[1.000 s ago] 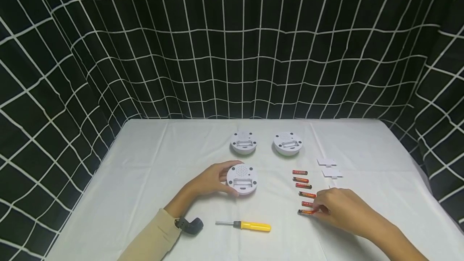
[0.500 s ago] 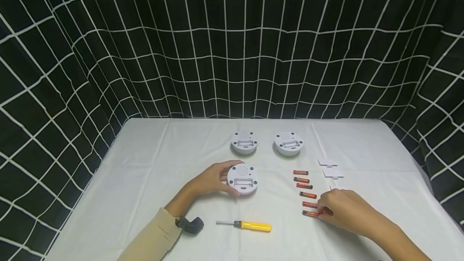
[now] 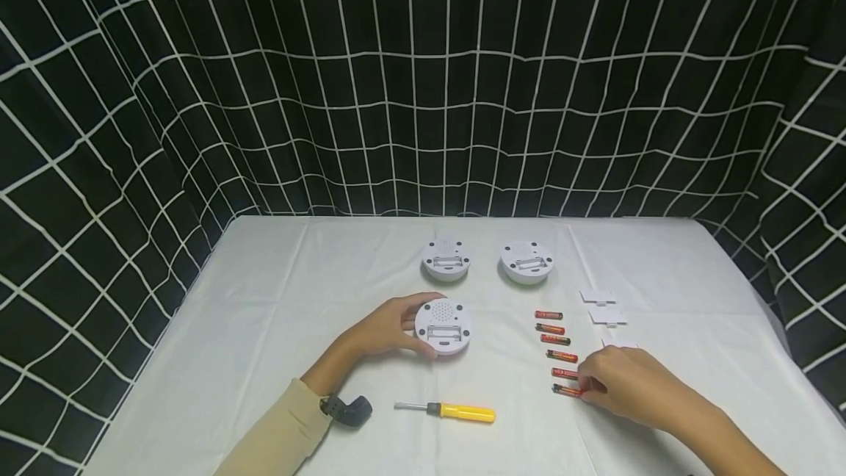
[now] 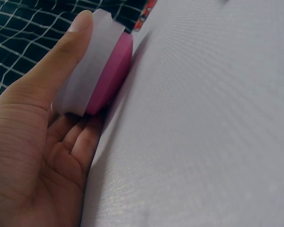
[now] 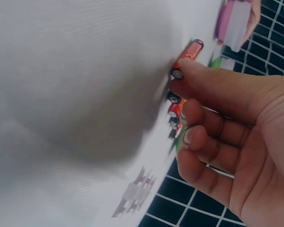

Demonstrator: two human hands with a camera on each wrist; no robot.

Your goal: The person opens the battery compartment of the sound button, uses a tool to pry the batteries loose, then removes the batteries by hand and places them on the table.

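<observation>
A round white device with a speaker grille and an uncovered battery compartment faces up near the table's middle. Around its left side my left hand curls, thumb at the near edge; the left wrist view reveals a pink underside. Several red batteries lie in a loose column to the right. My right hand pinches the right end of the nearest battery, which lies at the table surface. In the right wrist view the thumb lies over that battery; the index finger is mostly hidden.
Two more round devices stand farther back, compartments uncovered. White battery covers lie behind my right hand, one partly hidden by it. A yellow-handled screwdriver lies in front. A black gridded curtain surrounds the table's back and sides.
My right hand has shifted slightly to the right, dragging the nearest battery a short way with it. My left hand and the device have stayed in place.
</observation>
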